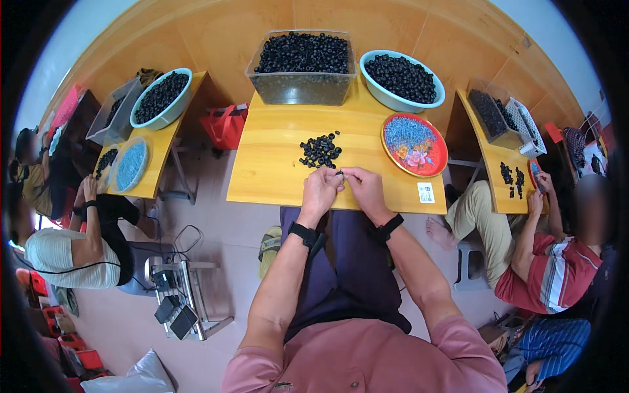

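Observation:
Above the near edge of the yellow table (275, 173), my two hands meet, fingertips almost touching. My left hand (319, 191) is closed in a pinch around a small black piece (339, 173). From the other side, the closed fingers of my right hand (367, 190) reach that piece; anything else in them is too small to make out. Just beyond my hands lies a loose pile of small black ring-shaped parts (320, 150). A round red tray (438, 160) with a flower pattern, to the right, holds many small bluish clear pieces (406, 132).
At the back stand a clear plastic bin (298, 88) and a light blue basin (395, 101), both full of black parts. A white printed card (426, 192) lies near the right corner. People work at tables on both sides; a red bag (224, 128) sits on the left.

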Demonstrator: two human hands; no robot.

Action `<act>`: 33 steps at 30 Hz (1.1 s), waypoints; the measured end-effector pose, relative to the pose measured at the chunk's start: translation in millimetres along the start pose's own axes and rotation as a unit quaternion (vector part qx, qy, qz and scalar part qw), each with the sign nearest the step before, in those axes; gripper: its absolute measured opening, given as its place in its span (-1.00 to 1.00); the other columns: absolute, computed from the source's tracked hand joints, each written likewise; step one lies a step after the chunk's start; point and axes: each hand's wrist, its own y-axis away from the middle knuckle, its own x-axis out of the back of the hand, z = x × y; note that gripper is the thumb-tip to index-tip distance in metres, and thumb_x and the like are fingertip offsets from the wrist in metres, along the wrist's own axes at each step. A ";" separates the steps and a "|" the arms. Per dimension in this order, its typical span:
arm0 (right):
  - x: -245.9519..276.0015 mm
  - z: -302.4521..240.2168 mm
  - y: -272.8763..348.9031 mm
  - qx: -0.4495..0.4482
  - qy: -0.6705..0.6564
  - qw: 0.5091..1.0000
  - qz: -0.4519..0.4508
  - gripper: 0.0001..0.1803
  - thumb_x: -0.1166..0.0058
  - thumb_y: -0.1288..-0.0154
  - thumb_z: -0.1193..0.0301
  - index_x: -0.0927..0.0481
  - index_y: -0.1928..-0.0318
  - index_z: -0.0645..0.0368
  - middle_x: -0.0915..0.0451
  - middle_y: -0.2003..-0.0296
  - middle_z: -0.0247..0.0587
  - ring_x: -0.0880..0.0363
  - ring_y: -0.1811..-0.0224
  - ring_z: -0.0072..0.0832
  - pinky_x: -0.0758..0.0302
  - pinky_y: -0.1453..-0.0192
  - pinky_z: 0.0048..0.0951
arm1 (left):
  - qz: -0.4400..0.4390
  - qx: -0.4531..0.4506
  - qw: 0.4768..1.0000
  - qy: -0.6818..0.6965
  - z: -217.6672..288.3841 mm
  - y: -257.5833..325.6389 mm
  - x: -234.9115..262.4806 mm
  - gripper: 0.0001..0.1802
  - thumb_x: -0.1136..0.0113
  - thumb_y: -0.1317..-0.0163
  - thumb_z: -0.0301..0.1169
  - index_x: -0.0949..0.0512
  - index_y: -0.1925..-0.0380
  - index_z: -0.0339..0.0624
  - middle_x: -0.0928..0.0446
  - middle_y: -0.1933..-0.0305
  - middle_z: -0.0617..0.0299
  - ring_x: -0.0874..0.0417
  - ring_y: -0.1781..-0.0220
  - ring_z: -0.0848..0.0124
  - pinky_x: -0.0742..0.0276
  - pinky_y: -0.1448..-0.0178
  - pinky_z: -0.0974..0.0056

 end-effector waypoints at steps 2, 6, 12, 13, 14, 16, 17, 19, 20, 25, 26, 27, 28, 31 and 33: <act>-2.2 6.4 -0.1 0.003 -0.048 0.999 0.013 -0.81 -0.16 -0.36 0.55 -0.75 0.10 0.32 -0.78 0.31 -0.14 -0.70 0.32 -0.56 -0.58 0.23 -0.49 | -0.005 -0.012 1.000 -0.027 1.1 -0.6 0.1 -0.86 -0.25 -0.36 -0.51 -0.57 0.20 -0.40 -0.66 0.42 0.19 -0.66 0.38 0.54 -0.57 0.24 0.41; -1.3 9.0 0.7 -0.046 -0.161 0.986 -0.009 -0.86 -0.17 -0.35 0.55 -0.71 0.15 0.34 -0.77 0.36 -0.17 -0.70 0.34 -0.59 -0.56 0.26 -0.51 | -0.007 -0.058 0.995 -0.079 2.0 8.9 -0.4 -0.76 -0.25 -0.36 -0.51 -0.52 0.03 -0.36 -0.64 0.45 0.21 -0.68 0.35 0.53 -0.59 0.21 0.39; -0.1 10.6 -7.3 -0.094 -0.240 0.966 -0.001 -0.91 -0.21 -0.31 0.58 -0.59 0.22 0.34 -0.73 0.37 -0.21 -0.65 0.34 -0.67 -0.54 0.25 -0.57 | -0.055 -0.105 0.968 -0.221 16.3 6.1 6.4 -0.68 -0.34 -0.30 -0.45 -0.54 -0.01 -0.30 -0.61 0.49 0.19 -0.59 0.45 0.53 -0.52 0.32 0.36; -0.7 11.4 -11.4 -0.089 -0.252 0.963 -0.008 -0.91 -0.21 -0.31 0.57 -0.59 0.23 0.33 -0.73 0.38 -0.22 -0.65 0.35 -0.67 -0.54 0.26 -0.57 | -0.056 -0.126 0.959 -0.247 17.2 1.0 7.4 -0.67 -0.37 -0.28 -0.42 -0.55 0.01 -0.28 -0.60 0.49 0.18 -0.58 0.45 0.53 -0.50 0.33 0.35; -1.8 10.9 -11.6 -0.091 -0.249 0.964 0.000 -0.93 -0.21 -0.30 0.57 -0.61 0.25 0.32 -0.71 0.40 -0.25 -0.65 0.36 -0.67 -0.54 0.28 -0.57 | -0.056 -0.155 0.954 -0.250 16.3 -0.9 7.7 -0.67 -0.38 -0.28 -0.41 -0.56 0.02 -0.27 -0.58 0.49 0.22 -0.56 0.45 0.54 -0.49 0.34 0.35; -0.6 8.1 -8.5 -0.096 -0.238 0.967 0.000 -0.93 -0.22 -0.30 0.56 -0.61 0.26 0.31 -0.70 0.41 -0.27 -0.63 0.38 -0.67 -0.53 0.29 -0.57 | -0.057 -0.179 0.948 -0.256 12.7 -1.7 7.1 -0.67 -0.40 -0.27 -0.40 -0.57 0.03 -0.27 -0.57 0.49 0.25 -0.54 0.44 0.56 -0.48 0.34 0.35; 0.8 6.4 -7.9 -0.097 -0.220 0.971 0.003 -0.93 -0.22 -0.30 0.55 -0.61 0.28 0.31 -0.69 0.42 -0.29 -0.62 0.39 -0.68 -0.52 0.30 -0.58 | -0.055 -0.164 0.956 -0.236 9.6 -2.0 6.3 -0.69 -0.41 -0.27 -0.41 -0.57 0.06 -0.27 -0.53 0.50 0.30 -0.50 0.44 0.59 -0.46 0.35 0.37; 1.4 5.8 -7.4 -0.098 -0.224 0.970 0.010 -0.92 -0.23 -0.29 0.53 -0.62 0.27 0.31 -0.68 0.44 -0.30 -0.61 0.41 -0.69 -0.52 0.31 -0.58 | -0.058 -0.147 0.964 -0.216 -0.3 -5.0 4.4 -0.70 -0.43 -0.26 -0.41 -0.57 0.08 -0.28 -0.49 0.52 0.35 -0.46 0.45 0.61 -0.44 0.35 0.39; -0.7 4.8 -7.3 -0.099 -0.243 0.965 0.005 -0.91 -0.24 -0.29 0.53 -0.62 0.27 0.31 -0.69 0.43 -0.29 -0.61 0.41 -0.69 -0.52 0.31 -0.57 | -0.051 -0.150 0.971 -0.179 -6.7 -7.9 6.6 -0.73 -0.42 -0.27 -0.43 -0.57 0.12 -0.28 -0.45 0.52 0.39 -0.42 0.46 0.63 -0.42 0.36 0.41; -2.8 8.5 -8.6 -0.100 -0.249 0.963 -0.013 -0.90 -0.24 -0.25 0.51 -0.65 0.29 0.32 -0.71 0.44 -0.25 -0.63 0.41 -0.67 -0.54 0.33 -0.54 | -0.058 -0.149 0.979 -0.130 -13.7 -9.3 8.2 -0.79 -0.41 -0.27 -0.48 -0.53 0.23 -0.25 -0.37 0.53 0.48 -0.31 0.47 0.68 -0.30 0.40 0.46; -1.7 5.2 -8.3 -0.098 -0.218 0.971 -0.014 -0.89 -0.23 -0.23 0.50 -0.65 0.31 0.32 -0.71 0.44 -0.24 -0.64 0.40 -0.65 -0.56 0.31 -0.53 | -0.061 -0.149 0.979 -0.127 -14.1 -9.5 8.9 -0.79 -0.41 -0.27 -0.48 -0.53 0.23 -0.25 -0.37 0.53 0.48 -0.31 0.47 0.68 -0.30 0.40 0.46; -0.8 5.2 -10.2 -0.099 -0.215 0.972 -0.013 -0.89 -0.23 -0.23 0.50 -0.65 0.31 0.32 -0.71 0.44 -0.24 -0.64 0.40 -0.65 -0.56 0.31 -0.53 | -0.049 -0.160 0.972 -0.162 -14.5 -9.9 9.6 -0.78 -0.42 -0.27 -0.46 -0.53 0.24 -0.25 -0.38 0.54 0.46 -0.31 0.48 0.66 -0.30 0.40 0.44; 0.4 6.8 -10.1 -0.104 -0.209 0.972 -0.019 -0.88 -0.24 -0.23 0.50 -0.65 0.31 0.33 -0.72 0.44 -0.24 -0.65 0.40 -0.65 -0.57 0.30 -0.53 | -0.038 -0.168 0.965 -0.196 -12.0 -7.6 7.5 -0.77 -0.43 -0.26 -0.44 -0.53 0.25 -0.25 -0.38 0.55 0.44 -0.30 0.49 0.64 -0.31 0.40 0.42; 3.1 6.9 -12.3 -0.096 -0.198 0.975 -0.022 -0.89 -0.23 -0.24 0.51 -0.64 0.31 0.34 -0.71 0.46 -0.25 -0.63 0.42 -0.65 -0.56 0.31 -0.52 | -0.038 -0.157 0.966 -0.199 -3.0 -6.4 4.3 -0.75 -0.44 -0.25 -0.39 -0.52 0.27 -0.25 -0.41 0.56 0.36 -0.32 0.49 0.60 -0.36 0.38 0.39; 3.5 -0.7 -13.9 -0.089 -0.195 0.977 -0.024 -0.92 -0.21 -0.26 0.53 -0.64 0.32 0.32 -0.69 0.48 -0.27 -0.59 0.45 -0.67 -0.51 0.35 -0.52 | -0.031 -0.180 0.961 -0.206 -1.9 -3.2 8.6 -0.74 -0.39 -0.26 -0.40 -0.48 0.26 -0.25 -0.41 0.60 0.17 -0.41 0.55 0.43 -0.43 0.40 0.28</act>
